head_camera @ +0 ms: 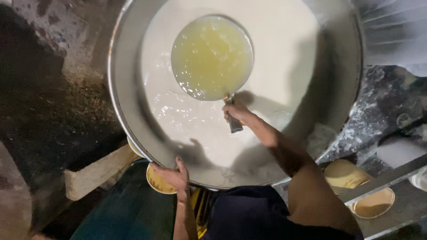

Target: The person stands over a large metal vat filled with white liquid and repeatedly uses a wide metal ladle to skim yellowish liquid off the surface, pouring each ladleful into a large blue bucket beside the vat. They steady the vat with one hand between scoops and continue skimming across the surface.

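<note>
A very large steel vat [120,102] holds a white, curdled liquid [275,53]. My right hand [238,112] grips the short handle of a round ladle pan [211,57] that rests in the vat, filled with a clear yellowish liquid. My left hand [171,174] rests on the vat's near rim and holds a small yellow bowl [159,184] just below it. My right forearm reaches over the rim into the vat.
A pale wooden block [95,172] lies at the lower left on the dark, dirty floor. Two yellowish bowls [372,203] sit at the lower right by a metal rail [391,178]. White wet residue covers the floor at the right.
</note>
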A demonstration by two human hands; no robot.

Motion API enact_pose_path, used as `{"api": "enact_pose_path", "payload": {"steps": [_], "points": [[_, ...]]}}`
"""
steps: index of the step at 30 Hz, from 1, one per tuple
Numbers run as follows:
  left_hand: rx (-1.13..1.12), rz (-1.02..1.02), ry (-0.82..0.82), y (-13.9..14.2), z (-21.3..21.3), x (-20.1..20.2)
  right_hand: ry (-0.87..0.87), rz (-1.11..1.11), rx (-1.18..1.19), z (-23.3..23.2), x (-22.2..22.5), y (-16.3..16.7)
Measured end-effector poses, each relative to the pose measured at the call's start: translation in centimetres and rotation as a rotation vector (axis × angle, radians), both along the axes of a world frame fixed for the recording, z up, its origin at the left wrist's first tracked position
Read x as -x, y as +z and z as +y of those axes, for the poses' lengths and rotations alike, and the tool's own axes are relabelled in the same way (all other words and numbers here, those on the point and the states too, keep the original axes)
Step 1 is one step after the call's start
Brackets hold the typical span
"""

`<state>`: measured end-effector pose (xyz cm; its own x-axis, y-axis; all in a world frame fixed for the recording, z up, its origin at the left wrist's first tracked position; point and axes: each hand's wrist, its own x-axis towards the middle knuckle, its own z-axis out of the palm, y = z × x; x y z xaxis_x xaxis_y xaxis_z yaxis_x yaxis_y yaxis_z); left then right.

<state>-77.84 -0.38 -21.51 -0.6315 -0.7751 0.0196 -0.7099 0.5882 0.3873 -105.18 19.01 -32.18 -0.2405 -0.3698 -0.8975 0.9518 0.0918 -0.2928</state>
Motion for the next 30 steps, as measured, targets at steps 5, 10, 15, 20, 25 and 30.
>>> {"api": "enact_pose_path", "payload": {"steps": [5, 10, 15, 20, 25, 30], "points": [[0.105, -0.03, 0.004, -1.6, -0.5, -1.6, -0.043, 0.092, 0.028, -2.1, -0.1, -1.0], [0.206, -0.05, -0.022, -1.7, -0.6, -2.0, -0.122, 0.059, 0.013, -2.5, 0.0, -0.3], [0.246, -0.078, 0.025, -1.3, -0.5, -1.6, -0.216, 0.025, -0.034, -1.6, -0.4, -0.7], [0.184, -0.06, 0.009, 1.3, 0.2, -0.2, -0.312, -0.076, -0.074, 0.1, -0.4, -0.9], [-0.042, 0.042, 0.058, 3.9, 0.6, 0.8, -0.331, 0.081, -0.096, 3.9, 0.3, 2.0], [-0.068, 0.248, 0.009, 2.8, 0.3, -0.2, -0.416, 0.223, -0.197, 8.9, -0.2, 4.7]]}}
